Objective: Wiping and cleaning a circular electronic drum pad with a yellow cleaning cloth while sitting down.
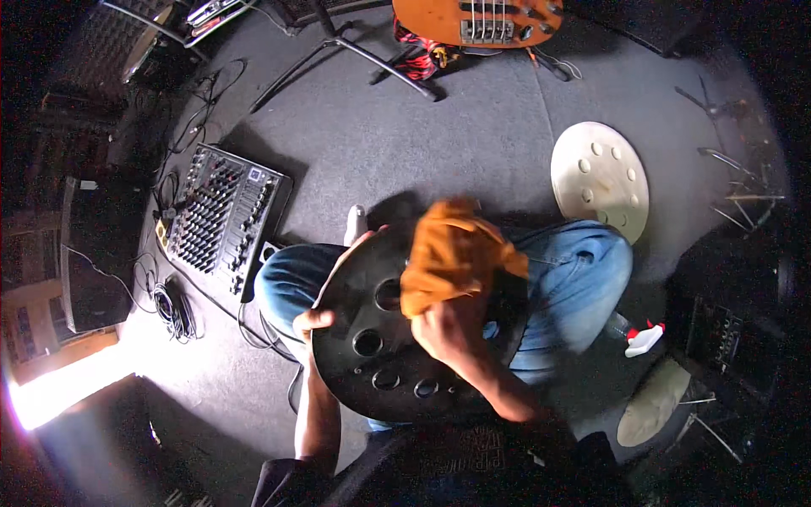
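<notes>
A dark round panel with several holes (355, 380), apparently half of a handpan shell, rests tilted across my lap between the jeans-clad knees. My left hand (312, 323) grips its left rim, thumb on the face and fingers hidden behind. Over the upper right part of the panel, my right hand (443, 329) holds a bunched orange-brown cloth (453, 260), which is blurred. The cloth covers part of the surface and perhaps some holes. A pale bottle (357, 222) stands beyond the left knee. A spray bottle with a red and white head (645, 339) is on the floor beside the right knee.
A mixing console (222, 218) and coiled cable (172, 310) lie at left, near a black speaker (104, 253). Ahead are a stand's legs (355, 47) and an orange bass guitar (478, 22). A pale round disc with dimples (605, 174) lies beyond the right knee, and a round cushion-like seat (654, 402) stands at right.
</notes>
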Demonstrator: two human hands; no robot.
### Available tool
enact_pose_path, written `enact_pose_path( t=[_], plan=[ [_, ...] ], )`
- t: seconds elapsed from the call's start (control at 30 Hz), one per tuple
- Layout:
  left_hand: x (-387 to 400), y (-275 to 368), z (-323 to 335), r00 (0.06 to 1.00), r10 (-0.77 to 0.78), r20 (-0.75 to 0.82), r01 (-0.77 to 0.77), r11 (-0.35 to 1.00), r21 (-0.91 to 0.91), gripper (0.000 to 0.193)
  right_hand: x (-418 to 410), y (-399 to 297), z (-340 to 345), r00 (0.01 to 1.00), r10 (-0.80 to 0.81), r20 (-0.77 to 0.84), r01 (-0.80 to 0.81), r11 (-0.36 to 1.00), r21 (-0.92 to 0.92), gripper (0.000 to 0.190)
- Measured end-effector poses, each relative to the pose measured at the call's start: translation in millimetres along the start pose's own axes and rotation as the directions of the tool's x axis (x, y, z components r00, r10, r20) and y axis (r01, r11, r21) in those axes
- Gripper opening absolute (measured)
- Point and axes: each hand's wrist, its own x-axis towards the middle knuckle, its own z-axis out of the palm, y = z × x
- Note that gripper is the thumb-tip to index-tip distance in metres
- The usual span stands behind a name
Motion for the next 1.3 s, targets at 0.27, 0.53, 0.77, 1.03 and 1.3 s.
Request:
enact_pose_path(
  t=[0.27, 0.53, 0.77, 1.03, 1.3],
  plan=[
    [-9, -13, -9, 0.848, 0.149, -0.510, -0.112, 0.988, 0.103, 0.038, 57, -28, -43, 0.993, -0.058, 0.100, 0.017, 0.927, 0.374, 0.052],
    [10, -12, -4, 0.968, 0.251, -0.020, -0.251, 0.968, -0.013, 0.087, -16, -55, -58, 0.790, -0.451, 0.416, -0.013, 0.666, 0.746, 0.055],
    [-5, -16, -27, 0.982, -0.033, -0.187, -0.011, 0.972, -0.233, 0.088, -61, -51, -33, 0.778, -0.553, 0.299, 0.189, 0.660, 0.728, 0.047],
    [-24, -23, -48, 0.959, -0.077, -0.274, -0.082, 0.846, -0.526, 0.069, 52, -54, -42, 0.995, -0.071, 0.066, 0.034, 0.893, 0.449, 0.033],
    [-7, -10, -20, 0.983, -0.010, -0.185, 0.013, 1.000, 0.012, 0.074, 33, 54, -75, 0.968, 0.203, 0.148, -0.214, 0.975, 0.060, 0.014]
  ],
)
